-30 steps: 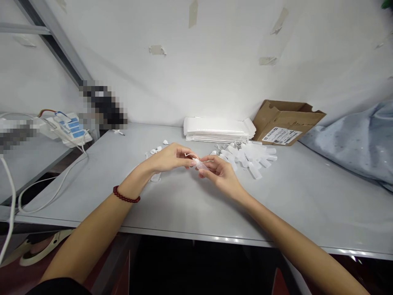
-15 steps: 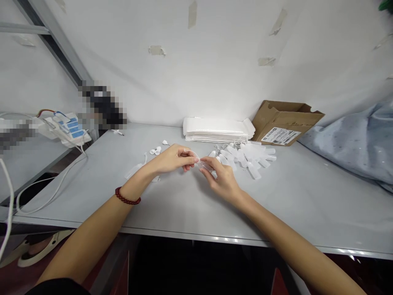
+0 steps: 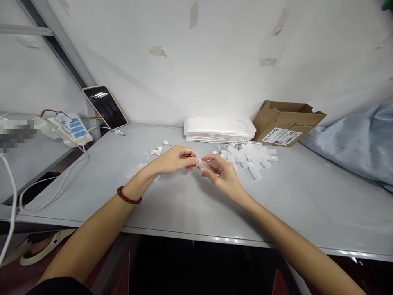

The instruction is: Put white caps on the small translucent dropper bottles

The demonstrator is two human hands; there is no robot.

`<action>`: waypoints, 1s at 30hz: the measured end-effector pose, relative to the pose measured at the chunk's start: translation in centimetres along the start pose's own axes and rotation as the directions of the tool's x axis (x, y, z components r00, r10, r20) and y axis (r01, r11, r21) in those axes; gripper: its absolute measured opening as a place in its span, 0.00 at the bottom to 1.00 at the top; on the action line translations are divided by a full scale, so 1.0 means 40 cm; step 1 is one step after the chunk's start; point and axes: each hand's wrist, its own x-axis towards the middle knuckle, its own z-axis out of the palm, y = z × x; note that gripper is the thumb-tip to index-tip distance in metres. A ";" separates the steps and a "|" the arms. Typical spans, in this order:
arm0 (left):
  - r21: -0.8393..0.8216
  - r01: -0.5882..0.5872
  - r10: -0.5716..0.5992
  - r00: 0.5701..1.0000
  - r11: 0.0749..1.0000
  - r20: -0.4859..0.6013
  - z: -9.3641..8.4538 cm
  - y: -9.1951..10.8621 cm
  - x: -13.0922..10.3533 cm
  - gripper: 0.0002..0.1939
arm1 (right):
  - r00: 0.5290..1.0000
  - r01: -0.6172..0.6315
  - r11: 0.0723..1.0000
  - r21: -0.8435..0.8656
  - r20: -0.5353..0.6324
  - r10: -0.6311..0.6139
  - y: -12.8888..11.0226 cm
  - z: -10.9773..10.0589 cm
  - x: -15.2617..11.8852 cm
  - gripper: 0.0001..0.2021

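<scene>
Above the middle of the table, my left hand [image 3: 181, 159] and my right hand [image 3: 223, 174] meet at a small translucent plastic tube [image 3: 205, 164]. The left thumb and fingers pinch its upper left end. The right thumb and fingers close round its lower right part. The end in the left fingers is mostly hidden. Just beyond my right hand lies a pile of similar translucent pieces [image 3: 254, 170]. Several small white caps [image 3: 157, 150] lie past my left wrist, and translucent pieces [image 3: 133, 171] are partly covered by my left forearm.
A stack of flat white packages [image 3: 217, 129] stands against the wall, with an open cardboard box [image 3: 284, 125] to its right. A grey-blue cloth [image 3: 353, 141] covers the far right. A phone [image 3: 106, 107] leans at back left near a power strip [image 3: 72, 129] and white cables [image 3: 69, 172].
My right fingers have shifted slightly along the tube and opened a little, so more of it shows. My left hand keeps its pinch in nearly the same place.
</scene>
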 end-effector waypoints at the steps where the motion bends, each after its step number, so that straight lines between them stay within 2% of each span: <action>1: -0.002 0.018 -0.018 1.000 1.000 -0.011 0.002 -0.002 0.002 0.13 | 0.999 0.042 0.998 -0.051 -0.007 -0.042 0.001 0.001 -0.001 0.09; 5: -0.006 0.072 -0.072 0.997 0.997 -0.011 0.006 -0.010 0.008 0.15 | 0.974 0.216 0.934 -0.284 -0.008 -0.228 0.017 0.005 -0.004 0.10; 8: -0.003 0.083 -0.083 0.996 0.997 0.016 0.005 -0.011 0.008 0.19 | 0.944 0.302 0.871 -0.388 -0.005 -0.329 0.033 0.005 -0.002 0.11; 11: 0.003 0.075 -0.075 0.997 0.997 0.025 0.006 -0.008 0.008 0.20 | 0.924 0.342 0.827 -0.445 -0.002 -0.383 0.043 0.000 0.003 0.10; 14: -0.008 0.049 -0.049 0.999 0.999 0.007 0.009 -0.006 0.008 0.19 | 0.922 0.327 0.824 -0.462 -0.033 -0.385 0.041 -0.004 0.006 0.09; 16: -0.012 0.024 -0.024 1.000 1.000 -0.004 0.012 -0.006 0.008 0.19 | 0.941 0.268 0.859 -0.435 -0.071 -0.330 0.031 -0.006 0.006 0.09; 19: -0.002 0.001 -0.001 1.000 1.000 -0.016 0.014 -0.006 0.007 0.18 | 0.982 0.123 0.939 -0.320 -0.098 -0.162 0.007 -0.011 0.005 0.10; 23: 0.012 -0.022 0.022 1.000 1.000 -0.021 0.017 -0.003 0.003 0.14 | 0.993 -0.116 0.993 -0.029 -0.031 0.115 -0.020 -0.021 0.011 0.13; 26: 0.005 -0.037 0.037 0.999 0.999 -0.023 0.022 0.002 0.001 0.13 | 0.974 -0.224 0.951 0.215 0.063 0.215 -0.026 -0.028 0.019 0.15; 30: 0.002 -0.079 0.079 0.997 0.997 -0.023 0.029 0.003 0.001 0.12 | 0.943 -0.332 0.833 0.442 0.156 0.293 -0.026 -0.036 0.024 0.15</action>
